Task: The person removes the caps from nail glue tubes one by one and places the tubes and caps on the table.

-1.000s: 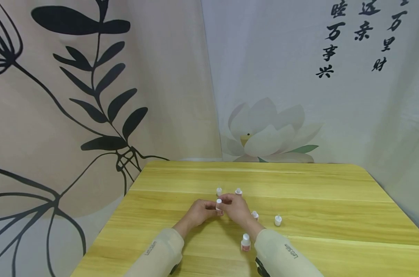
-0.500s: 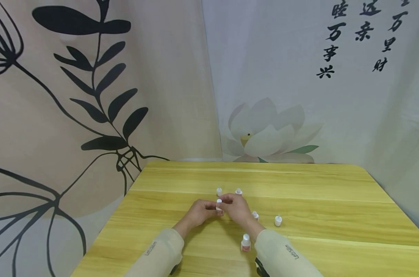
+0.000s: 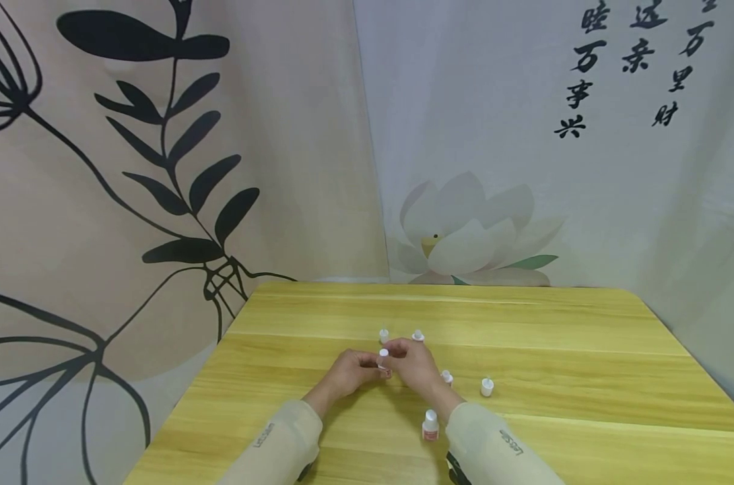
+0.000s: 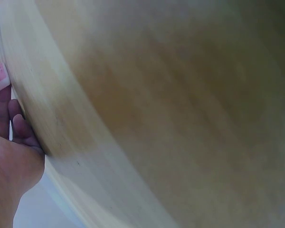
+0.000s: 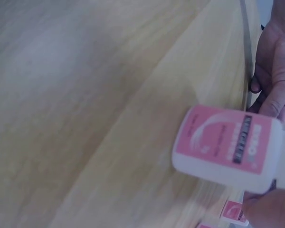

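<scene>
Left hand [image 3: 346, 372] and right hand [image 3: 415, 365] both pinch one white-capped bottle [image 3: 383, 357] at lower centre; only the right wrist view shows large lettering (somewhat blurred) on a pink label [image 5: 221, 137].

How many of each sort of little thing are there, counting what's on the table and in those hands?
Small bottles: 4, one of them held between the left hand and right hand
Loose white pieces, apparently caps: 2
Total: 6
</scene>
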A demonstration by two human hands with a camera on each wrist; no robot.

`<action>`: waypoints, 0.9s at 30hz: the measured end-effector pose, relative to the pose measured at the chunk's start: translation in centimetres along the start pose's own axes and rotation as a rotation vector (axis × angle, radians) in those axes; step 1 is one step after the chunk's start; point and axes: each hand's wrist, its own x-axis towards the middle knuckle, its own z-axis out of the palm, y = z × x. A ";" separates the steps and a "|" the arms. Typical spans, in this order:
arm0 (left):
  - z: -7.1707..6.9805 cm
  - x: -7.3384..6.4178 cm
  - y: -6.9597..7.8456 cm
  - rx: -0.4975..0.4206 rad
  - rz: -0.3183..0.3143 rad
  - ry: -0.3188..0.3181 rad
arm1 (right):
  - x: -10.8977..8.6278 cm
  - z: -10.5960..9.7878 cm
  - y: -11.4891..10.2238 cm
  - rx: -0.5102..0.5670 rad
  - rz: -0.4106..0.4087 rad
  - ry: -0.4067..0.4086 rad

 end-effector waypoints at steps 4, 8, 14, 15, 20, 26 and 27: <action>0.0 0.0 0.0 0.006 0.008 0.000 | 0.0 0.1 -0.1 -0.018 -0.001 0.006; 0.0 0.0 0.0 -0.002 0.003 0.000 | 0.0 0.0 -0.1 -0.024 -0.005 0.003; -0.1 0.0 0.0 -0.015 -0.003 -0.002 | 0.0 0.0 -0.1 -0.026 -0.003 -0.006; -0.1 0.1 0.0 -0.013 -0.001 -0.002 | 0.0 0.0 -0.1 -0.024 -0.003 -0.007; -0.1 0.1 0.0 0.001 0.018 0.000 | 0.0 0.0 -0.2 -0.015 -0.011 -0.003; 0.0 0.0 0.0 -0.015 0.003 -0.005 | 0.1 0.0 -0.2 -0.010 0.017 0.001; 0.0 0.0 0.0 -0.020 -0.003 -0.006 | 0.1 -0.1 -0.2 -0.011 0.016 0.000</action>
